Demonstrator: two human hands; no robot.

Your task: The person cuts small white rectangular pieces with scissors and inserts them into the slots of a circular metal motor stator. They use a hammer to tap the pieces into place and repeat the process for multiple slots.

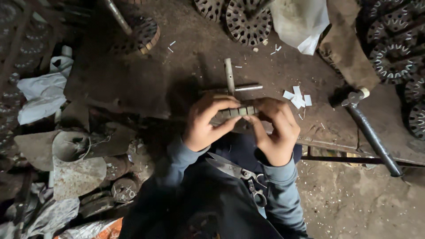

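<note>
Both my hands hold a round slotted metal stator core (pixel 237 112) edge-on above a dirty workbench (pixel 177 66). My left hand (pixel 206 124) wraps its left side, fingers curled over the rim. On the core's right side my right hand (pixel 274 130) grips it, fingertips pressed at the slots. A pair of scissors (pixel 237 172) lies on my lap, below the hands. Small white paper strips (pixel 297 97) lie on the bench to the right of my right hand. Just beyond the core lies a metal cross-shaped rod (pixel 230 79).
Several more slotted cores (pixel 248 22) lie at the far bench edge and stack at the right (pixel 394 48). A white plastic bag (pixel 299 22) sits at the back. A dark metal pipe (pixel 372 137) slants at right. Metal scrap and white cloth (pixel 42 93) crowd the left.
</note>
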